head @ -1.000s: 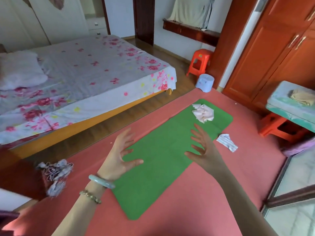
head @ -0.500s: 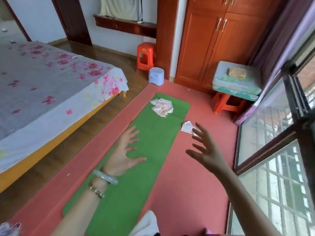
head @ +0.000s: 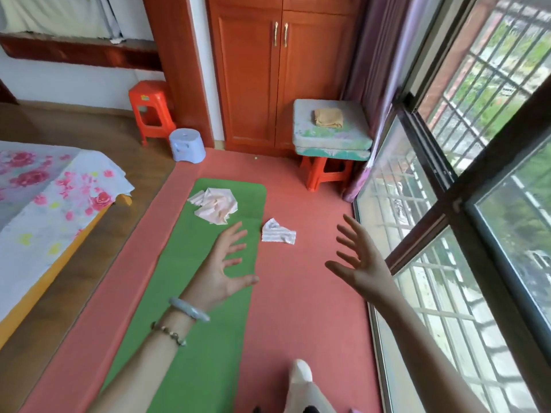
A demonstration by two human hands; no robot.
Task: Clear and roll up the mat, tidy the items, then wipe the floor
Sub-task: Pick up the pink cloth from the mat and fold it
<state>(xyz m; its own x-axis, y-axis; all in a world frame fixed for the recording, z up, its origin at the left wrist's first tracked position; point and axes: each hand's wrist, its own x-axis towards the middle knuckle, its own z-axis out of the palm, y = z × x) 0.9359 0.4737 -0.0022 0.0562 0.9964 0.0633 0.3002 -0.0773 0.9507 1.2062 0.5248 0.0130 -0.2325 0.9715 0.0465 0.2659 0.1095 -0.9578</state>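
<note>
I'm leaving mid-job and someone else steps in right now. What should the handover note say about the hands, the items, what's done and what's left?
Left hand open, empty, above the green mat. Right hand open, empty, over the red floor covering.
Mat lies flat, unrolled. Pale crumpled cloth on its far end; small striped cloth on the floor covering beside the mat's right edge.
Done: nothing visible. Left: clear cloths, roll mat, tidy, wipe floor.

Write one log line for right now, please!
stage: green mat not yet cleared | left hand: open, empty | right hand: open, empty | pink cloth: on mat | striped cloth: on floor beside mat
</note>
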